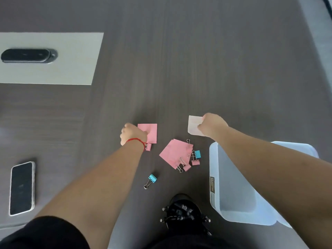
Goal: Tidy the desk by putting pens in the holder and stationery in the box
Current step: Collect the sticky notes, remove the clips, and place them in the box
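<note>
The right hand (212,125) holds a white note (194,125) just past the box (233,186), while the left hand (133,133) presses on a pink note (150,132), its grip hidden, with clips (186,167) near the box.

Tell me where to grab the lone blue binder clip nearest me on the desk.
Pinch the blue binder clip by its wire loops, coming from above on the near-left side. It lies flat and apart from everything else, loops pointing toward you, blue body away.
</note>
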`<state>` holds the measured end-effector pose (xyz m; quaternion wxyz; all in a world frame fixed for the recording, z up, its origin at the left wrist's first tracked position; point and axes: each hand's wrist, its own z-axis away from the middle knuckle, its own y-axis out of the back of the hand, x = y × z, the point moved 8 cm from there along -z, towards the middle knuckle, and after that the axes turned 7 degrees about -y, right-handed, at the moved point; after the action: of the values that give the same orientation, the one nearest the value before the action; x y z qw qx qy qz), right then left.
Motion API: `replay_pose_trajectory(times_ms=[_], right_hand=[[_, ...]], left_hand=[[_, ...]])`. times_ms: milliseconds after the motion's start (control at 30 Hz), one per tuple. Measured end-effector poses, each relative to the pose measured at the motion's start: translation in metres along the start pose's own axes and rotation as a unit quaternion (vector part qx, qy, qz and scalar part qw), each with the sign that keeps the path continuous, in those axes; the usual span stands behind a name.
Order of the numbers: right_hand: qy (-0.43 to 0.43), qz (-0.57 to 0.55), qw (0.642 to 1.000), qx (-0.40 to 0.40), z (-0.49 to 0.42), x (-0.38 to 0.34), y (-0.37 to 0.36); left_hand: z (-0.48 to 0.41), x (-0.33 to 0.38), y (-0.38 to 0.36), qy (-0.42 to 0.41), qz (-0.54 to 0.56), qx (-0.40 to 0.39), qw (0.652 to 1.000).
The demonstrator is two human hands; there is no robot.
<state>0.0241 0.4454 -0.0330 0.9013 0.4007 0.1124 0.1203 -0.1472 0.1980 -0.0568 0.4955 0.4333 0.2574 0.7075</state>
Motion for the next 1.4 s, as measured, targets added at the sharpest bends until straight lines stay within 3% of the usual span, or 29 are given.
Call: replay_pose_trajectory(times_ms=[200, 300, 400, 467, 600, 733, 800, 900, 933, 1033, 1067, 1167, 1267, 1400], right_hand=[[-0.117, -0.089, 0.989, 0.029, -0.014, 0.013, -0.004], [-0.137, -0.087, 0.987, 0.015, -0.015, 0.012, -0.014], [-0.095, -0.019, 0.995, -0.017, -0.013, 0.006, -0.014], [-0.063, -0.012, 0.996, -0.060, -0.014, -0.001, -0.015], [0.034, -0.121, 0.992, -0.015, 0.000, -0.034, 0.009], [0.099, -0.151, 0.974, -0.138, 0.044, -0.067, -0.002], [0.116, -0.105, 0.974, -0.162, 0.052, -0.075, -0.017], [0.126, -0.097, 0.978, -0.136, 0.046, -0.079, -0.031], [0.127, -0.101, 0.978, -0.133, 0.045, -0.077, -0.035], [0.137, -0.113, 0.977, -0.115, 0.039, -0.075, -0.043], [0.144, -0.111, 0.977, -0.110, 0.036, -0.074, -0.047], [0.163, 0.037, 0.984, -0.054, 0.034, -0.063, -0.060], [0.230, 0.218, 0.948, 0.031, 0.045, -0.061, -0.079], [0.273, 0.273, 0.920, 0.062, 0.050, -0.062, -0.094]], left_hand=[[-0.011, -0.005, -0.011, 0.032, 0.024, -0.008, 0.999], [-0.007, 0.002, -0.014, 0.019, 0.030, -0.065, 0.997], [-0.006, 0.013, -0.016, -0.045, 0.045, -0.074, 0.995], [-0.001, 0.020, -0.015, -0.083, 0.110, -0.078, 0.987], [0.001, 0.022, -0.020, -0.087, 0.215, -0.115, 0.966], [0.012, 0.027, -0.024, -0.101, 0.250, -0.172, 0.948], [0.025, 0.031, -0.027, -0.079, 0.305, -0.204, 0.927], [0.039, 0.023, -0.036, 0.004, 0.354, -0.230, 0.907], [0.040, 0.022, -0.038, 0.007, 0.348, -0.229, 0.909], [0.041, 0.022, -0.034, -0.103, 0.277, -0.184, 0.937], [0.042, 0.016, -0.031, -0.106, 0.276, -0.164, 0.941], [0.038, -0.007, -0.022, -0.038, 0.296, -0.084, 0.951], [0.038, -0.020, -0.022, -0.021, 0.297, -0.078, 0.951], [0.039, -0.033, -0.018, -0.014, 0.296, -0.075, 0.952]])
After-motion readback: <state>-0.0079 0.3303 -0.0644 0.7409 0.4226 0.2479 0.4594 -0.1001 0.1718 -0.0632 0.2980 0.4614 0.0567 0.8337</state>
